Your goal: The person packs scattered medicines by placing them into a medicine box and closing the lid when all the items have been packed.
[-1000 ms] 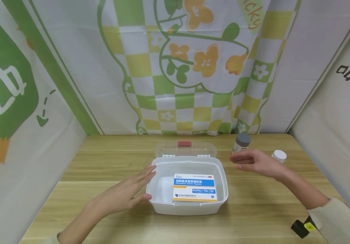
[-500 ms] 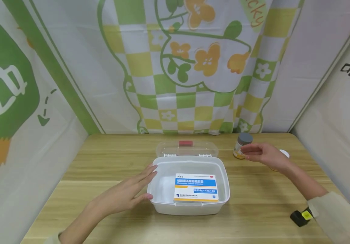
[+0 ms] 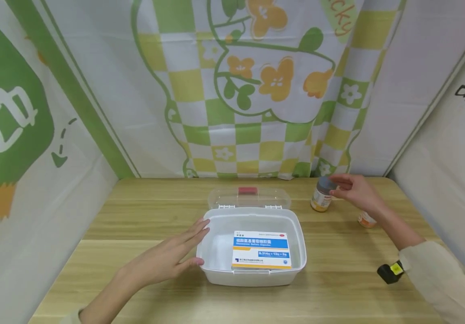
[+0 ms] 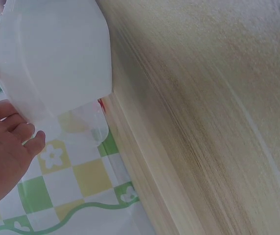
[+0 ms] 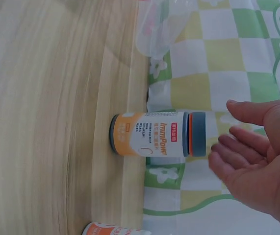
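Wooden table [image 3: 333, 265] bears a grey-capped bottle [image 3: 321, 200] before a checked curtain [image 3: 252, 103].

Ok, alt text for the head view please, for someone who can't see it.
A right hand hovers by a grey-capped bottle on a wooden table; the left hand rests against an open white box holding a blue-and-white carton. Another container is partly behind the right arm.

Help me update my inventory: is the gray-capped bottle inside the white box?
No, the head view shows the gray-capped bottle standing on the table, outside the white box, which holds a carton.
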The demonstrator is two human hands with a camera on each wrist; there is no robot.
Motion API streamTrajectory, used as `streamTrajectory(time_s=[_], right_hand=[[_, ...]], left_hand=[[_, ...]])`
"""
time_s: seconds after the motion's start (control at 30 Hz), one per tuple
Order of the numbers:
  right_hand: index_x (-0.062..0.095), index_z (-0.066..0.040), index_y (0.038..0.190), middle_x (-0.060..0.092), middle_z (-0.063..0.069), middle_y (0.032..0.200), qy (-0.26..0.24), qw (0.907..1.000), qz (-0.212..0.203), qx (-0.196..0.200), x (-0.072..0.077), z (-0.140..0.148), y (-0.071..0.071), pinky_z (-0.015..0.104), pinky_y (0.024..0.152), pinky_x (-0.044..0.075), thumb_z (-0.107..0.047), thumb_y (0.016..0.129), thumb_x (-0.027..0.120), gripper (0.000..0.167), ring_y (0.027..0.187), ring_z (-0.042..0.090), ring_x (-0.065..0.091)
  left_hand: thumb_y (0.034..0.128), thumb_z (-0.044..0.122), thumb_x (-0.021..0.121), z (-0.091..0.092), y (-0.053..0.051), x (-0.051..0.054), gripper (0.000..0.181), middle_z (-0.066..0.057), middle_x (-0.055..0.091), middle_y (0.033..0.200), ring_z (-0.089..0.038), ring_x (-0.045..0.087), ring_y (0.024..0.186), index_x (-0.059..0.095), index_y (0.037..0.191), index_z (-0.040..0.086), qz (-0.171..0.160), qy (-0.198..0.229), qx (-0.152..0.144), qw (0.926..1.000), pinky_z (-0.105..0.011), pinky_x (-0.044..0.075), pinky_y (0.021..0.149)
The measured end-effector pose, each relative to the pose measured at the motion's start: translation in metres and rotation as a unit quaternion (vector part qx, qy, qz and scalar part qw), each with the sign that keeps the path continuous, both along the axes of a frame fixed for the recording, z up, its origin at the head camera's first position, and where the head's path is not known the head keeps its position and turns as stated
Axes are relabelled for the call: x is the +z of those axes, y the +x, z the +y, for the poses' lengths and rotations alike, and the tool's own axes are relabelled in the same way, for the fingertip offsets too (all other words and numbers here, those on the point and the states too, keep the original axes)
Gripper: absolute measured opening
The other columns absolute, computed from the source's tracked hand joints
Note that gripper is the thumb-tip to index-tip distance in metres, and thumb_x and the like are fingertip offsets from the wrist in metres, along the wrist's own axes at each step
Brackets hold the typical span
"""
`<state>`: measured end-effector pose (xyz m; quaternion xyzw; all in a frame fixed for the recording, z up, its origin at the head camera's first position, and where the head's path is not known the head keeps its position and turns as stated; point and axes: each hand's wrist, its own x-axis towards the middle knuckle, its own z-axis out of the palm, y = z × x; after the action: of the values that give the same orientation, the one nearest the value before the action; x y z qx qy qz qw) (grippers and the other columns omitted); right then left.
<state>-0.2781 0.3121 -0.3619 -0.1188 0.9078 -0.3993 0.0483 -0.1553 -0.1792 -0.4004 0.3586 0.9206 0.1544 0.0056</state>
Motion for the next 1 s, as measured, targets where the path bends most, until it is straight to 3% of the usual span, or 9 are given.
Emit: streamTrajectory(time_s=[0.1, 0.23, 0.37, 0.47, 0.7, 1.0], right_hand=[[0.041, 0.013, 0.143, 0.044, 0.035, 0.146, 0.024, 0.9995, 0.018, -0.004, -0.002, -0.001, -0.006, 0.059, 0.11, 0.041, -0.015, 0.094, 0.068, 0.063, 0.134, 0.054, 0.042], [0.039, 0.016, 0.142, 0.042, 0.039, 0.145, 0.069, 0.9971, 0.032, -0.008, -0.009, -0.004, -0.016, 0.062, 0.111, 0.037, -0.017, 0.09, 0.074, 0.071, 0.135, 0.056, 0.04], [0.032, 0.016, 0.146, 0.039, 0.04, 0.146, 0.088, 0.9958, 0.012, -0.022, -0.016, -0.006, -0.025, 0.062, 0.11, 0.038, -0.02, 0.088, 0.075, 0.081, 0.134, 0.056, 0.041], [0.028, 0.015, 0.149, 0.04, 0.041, 0.145, 0.089, 0.9956, 0.001, -0.03, -0.021, -0.007, -0.03, 0.061, 0.105, 0.042, -0.022, 0.088, 0.075, 0.085, 0.13, 0.055, 0.045], [0.035, 0.015, 0.145, 0.052, 0.039, 0.132, 0.083, 0.9953, 0.01, -0.048, -0.032, -0.007, -0.038, 0.051, 0.09, 0.05, -0.021, 0.085, 0.077, 0.081, 0.113, 0.049, 0.057], [0.046, 0.017, 0.133, 0.06, 0.037, 0.119, 0.113, 0.9907, 0.028, -0.071, -0.031, -0.009, -0.038, 0.045, 0.081, 0.052, -0.025, 0.082, 0.079, 0.073, 0.102, 0.045, 0.061]], left_hand=[[0.1019, 0.048, 0.049, 0.0, 0.0, 0.0, 0.073, -0.012, 0.018, 0.167, -0.029, 0.027, 0.152, 0.028, 0.157, 0.006, -0.002, 0.0, -0.001, 1.0, -0.049, 0.038, 0.116], [0.102, 0.048, 0.049, -0.001, 0.0, 0.001, 0.073, -0.013, 0.018, 0.167, -0.03, 0.028, 0.151, 0.028, 0.157, 0.005, -0.004, 0.0, -0.002, 1.0, -0.05, 0.039, 0.115], [0.1019, 0.048, 0.049, -0.001, 0.001, 0.0, 0.074, -0.014, 0.018, 0.167, -0.031, 0.028, 0.151, 0.028, 0.157, 0.004, -0.005, 0.0, 0.0, 1.0, -0.049, 0.039, 0.115], [0.1018, 0.048, 0.05, 0.0, 0.001, 0.0, 0.073, -0.013, 0.018, 0.167, -0.03, 0.028, 0.151, 0.028, 0.157, 0.005, -0.003, 0.002, 0.0, 1.0, -0.048, 0.039, 0.116], [0.1023, 0.049, 0.048, 0.001, 0.0, 0.0, 0.073, -0.011, 0.017, 0.167, -0.028, 0.027, 0.152, 0.028, 0.157, 0.005, -0.002, -0.002, -0.003, 1.0, -0.048, 0.038, 0.116], [0.1022, 0.048, 0.048, -0.002, 0.0, 0.0, 0.073, -0.013, 0.019, 0.167, -0.03, 0.029, 0.151, 0.029, 0.157, 0.004, -0.001, 0.001, -0.003, 1.0, -0.049, 0.038, 0.116]])
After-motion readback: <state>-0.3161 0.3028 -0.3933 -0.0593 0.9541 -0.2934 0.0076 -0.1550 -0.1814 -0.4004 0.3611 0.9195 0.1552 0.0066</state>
